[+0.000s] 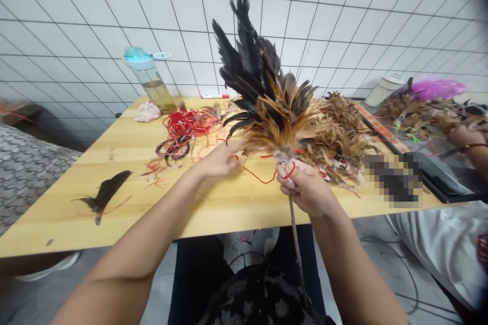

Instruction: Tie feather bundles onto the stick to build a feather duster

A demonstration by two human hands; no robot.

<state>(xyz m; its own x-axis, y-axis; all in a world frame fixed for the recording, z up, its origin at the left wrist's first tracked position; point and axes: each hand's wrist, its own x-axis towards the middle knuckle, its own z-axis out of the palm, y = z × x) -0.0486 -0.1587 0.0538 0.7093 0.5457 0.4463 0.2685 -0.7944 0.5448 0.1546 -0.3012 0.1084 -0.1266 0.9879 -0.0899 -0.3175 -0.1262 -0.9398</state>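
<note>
In the head view, the right hand (307,188) is clamped around a thin stick (296,244), just below the feather bundle (274,111) which crowns it. This bundle, brown below and with long black feathers above, is held up over the desk (229,213), in the middle. A red thread (263,182) makes a loop at the right thumb and runs, slack, to the left hand (219,162). The left fingers are bent near this thread — whether they pinch it, I cannot tell. On the desk, a red tangle (190,124) lies to the left, near a bottle (152,81); a pile of brown feathers (339,137) lies to the right. One dark feather piece (109,193) lies apart, at far left.
</note>
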